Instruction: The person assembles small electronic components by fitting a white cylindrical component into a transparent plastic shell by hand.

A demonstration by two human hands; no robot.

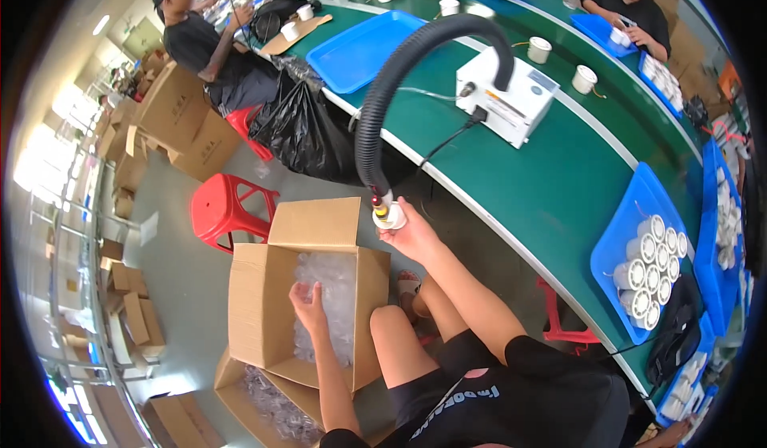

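My right hand (414, 234) is closed around a small white round part (392, 218), held up beside the workbench. Right above that part is the red and yellow tip (379, 203) of a thick black corrugated hose (397, 72); whether the tip touches the part I cannot tell. The hose runs up and over to a white box-shaped machine (505, 96) on the bench. Over an open cardboard box (249, 300) is my left hand (310, 310), fingers apart and slightly curled, holding nothing visible. Clear plastic pieces (331, 276) fill much of that box.
The green workbench (551, 200) curves along the right. A blue tray (603, 260) holds several white cylinders (657, 268). Another blue tray (359, 52) lies farther back. A red stool (220, 208), a black bag (307, 132) and a second carton (240, 384) stand around. Two people work beyond.
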